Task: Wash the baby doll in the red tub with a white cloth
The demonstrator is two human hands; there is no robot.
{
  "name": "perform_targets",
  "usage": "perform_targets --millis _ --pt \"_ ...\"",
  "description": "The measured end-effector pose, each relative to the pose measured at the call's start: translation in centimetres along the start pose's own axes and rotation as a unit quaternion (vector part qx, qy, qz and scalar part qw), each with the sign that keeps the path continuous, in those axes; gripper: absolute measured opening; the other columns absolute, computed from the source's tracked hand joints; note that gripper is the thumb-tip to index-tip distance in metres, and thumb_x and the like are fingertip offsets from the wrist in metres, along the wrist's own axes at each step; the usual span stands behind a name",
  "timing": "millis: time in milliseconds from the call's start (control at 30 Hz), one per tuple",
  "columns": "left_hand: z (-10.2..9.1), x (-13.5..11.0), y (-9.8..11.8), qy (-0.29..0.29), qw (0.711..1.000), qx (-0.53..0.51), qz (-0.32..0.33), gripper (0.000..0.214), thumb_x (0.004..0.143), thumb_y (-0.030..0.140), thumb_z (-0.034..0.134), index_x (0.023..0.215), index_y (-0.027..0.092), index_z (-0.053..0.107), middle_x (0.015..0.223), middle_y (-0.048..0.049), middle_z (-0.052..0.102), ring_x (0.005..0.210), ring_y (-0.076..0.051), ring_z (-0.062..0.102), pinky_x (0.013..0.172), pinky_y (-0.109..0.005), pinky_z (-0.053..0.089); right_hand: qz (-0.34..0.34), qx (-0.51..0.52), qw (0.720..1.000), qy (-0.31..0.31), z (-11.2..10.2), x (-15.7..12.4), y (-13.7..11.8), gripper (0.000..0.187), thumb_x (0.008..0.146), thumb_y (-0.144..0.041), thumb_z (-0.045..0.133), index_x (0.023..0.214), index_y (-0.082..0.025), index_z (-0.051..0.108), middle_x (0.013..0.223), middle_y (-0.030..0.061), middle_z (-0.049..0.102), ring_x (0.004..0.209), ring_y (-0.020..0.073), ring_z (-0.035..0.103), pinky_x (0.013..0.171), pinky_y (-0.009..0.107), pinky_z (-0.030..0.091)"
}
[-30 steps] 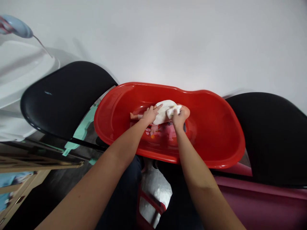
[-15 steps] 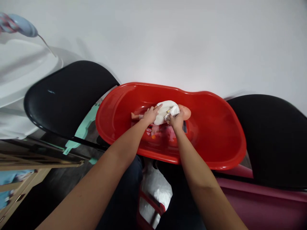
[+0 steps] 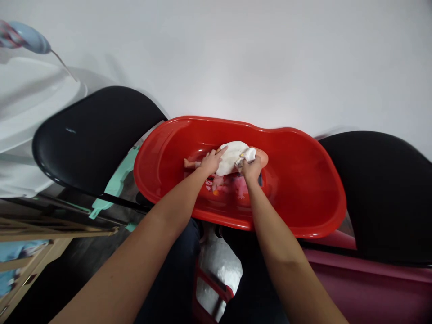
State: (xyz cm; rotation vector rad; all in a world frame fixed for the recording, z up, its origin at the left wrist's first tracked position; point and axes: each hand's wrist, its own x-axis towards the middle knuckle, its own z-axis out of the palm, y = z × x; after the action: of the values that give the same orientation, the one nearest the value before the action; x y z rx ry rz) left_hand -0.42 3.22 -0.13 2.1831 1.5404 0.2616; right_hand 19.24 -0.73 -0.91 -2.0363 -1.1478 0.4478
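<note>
A baby doll [image 3: 230, 153] in white clothing lies lengthwise in a red baby bathtub [image 3: 303, 189], its head to the right and a bare foot to the left. My left hand [image 3: 211, 162] rests on the lower part of the doll's body with the fingers stretched out. Near the doll's neck and shoulder, my right hand [image 3: 251, 168] is closed on a crumpled white cloth [image 3: 249, 154] with a small yellow patch. The doll's face cannot be made out.
Black chair seats flank the tub, one on the left [image 3: 97, 135] and one on the right [image 3: 388, 193]. A mint-green plastic piece [image 3: 116, 180] shows beneath the left one. Further left are a white basin-like object [image 3: 30, 94] and a wooden frame [image 3: 37, 265]. A pale wall [image 3: 236, 63] rises behind.
My right hand has shifted slightly to the right with the white cloth, towards the doll's head. My left hand stays on the doll.
</note>
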Motion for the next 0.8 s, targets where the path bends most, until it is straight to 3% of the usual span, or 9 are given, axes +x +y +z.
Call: perform_targets --millis 167,300,367,500,567,667,800 --pt "-0.2 -0.3 0.2 0.002 1.000 0.000 0.003 0.067 0.113 0.025 0.039 0.176 0.041 0.023 0.144 -0.0125 0.056 0.126 -0.031 0.055 0.108 -0.044 0.041 -0.059 0.014 0.998 -0.006 1.2 -0.6 -0.3 0.058 0.093 -0.024 0.053 0.150 -0.011 0.054 0.144 0.0200 0.061 0.126 0.0263 0.062 0.115 0.037 0.047" --pt "-0.2 -0.5 0.1 0.003 1.000 0.000 0.008 0.066 0.113 0.025 0.039 0.175 0.042 0.024 0.146 -0.0117 0.055 0.126 -0.029 0.053 0.108 -0.042 0.040 -0.168 -0.024 0.976 -0.137 2.6 -1.9 -1.0 0.065 0.089 -0.022 0.059 0.153 -0.011 0.056 0.146 0.0219 0.058 0.122 0.0304 0.063 0.115 0.043 0.048" --pt "-0.2 -0.5 0.0 0.003 1.000 0.000 0.008 0.066 0.113 0.023 0.038 0.175 0.041 0.024 0.145 -0.0114 0.056 0.126 -0.028 0.053 0.108 -0.041 0.040 -0.177 -0.024 0.971 -0.161 2.5 -1.8 -1.0 0.065 0.088 -0.023 0.059 0.153 -0.012 0.057 0.143 0.0215 0.061 0.119 0.0315 0.064 0.113 0.046 0.049" --pt "-0.1 -0.4 0.0 0.004 1.000 -0.002 0.006 0.066 0.113 0.026 0.041 0.176 0.040 0.024 0.143 -0.0116 0.057 0.124 -0.029 0.054 0.106 -0.042 0.041 -0.096 0.032 0.995 -0.019 0.9 -0.1 0.0 0.064 0.090 -0.021 0.050 0.153 -0.009 0.052 0.139 0.0209 0.066 0.118 0.0278 0.066 0.113 0.043 0.049" --pt "-0.1 -0.3 0.1 0.003 1.000 -0.004 0.005 0.066 0.113 0.027 0.042 0.176 0.038 0.024 0.143 -0.0122 0.057 0.124 -0.029 0.054 0.107 -0.041 0.041 -0.078 0.045 0.996 0.017 0.3 0.6 0.6 0.058 0.091 -0.021 0.047 0.147 -0.009 0.055 0.137 0.0200 0.068 0.120 0.0266 0.066 0.114 0.041 0.048" --pt "0.0 -0.1 0.0 0.000 1.000 -0.007 0.001 0.067 0.112 0.025 0.043 0.176 0.036 0.024 0.144 -0.0126 0.058 0.124 -0.028 0.054 0.108 -0.041 0.041 -0.091 0.044 0.994 -0.034 0.6 0.5 0.8 0.054 0.090 -0.025 0.053 0.142 -0.010 0.057 0.132 0.0188 0.070 0.115 0.0262 0.067 0.109 0.039 0.051" --pt "-0.1 -0.2 -0.1 -0.001 1.000 -0.010 0.002 0.071 0.110 0.026 0.048 0.175 0.042 0.023 0.148 -0.0106 0.055 0.130 -0.030 0.052 0.109 -0.043 0.041 -0.163 0.003 0.972 -0.168 2.4 -1.2 0.0 0.060 0.083 -0.027 0.067 0.141 -0.014 0.060 0.131 0.0160 0.072 0.113 0.0284 0.068 0.106 0.041 0.053"
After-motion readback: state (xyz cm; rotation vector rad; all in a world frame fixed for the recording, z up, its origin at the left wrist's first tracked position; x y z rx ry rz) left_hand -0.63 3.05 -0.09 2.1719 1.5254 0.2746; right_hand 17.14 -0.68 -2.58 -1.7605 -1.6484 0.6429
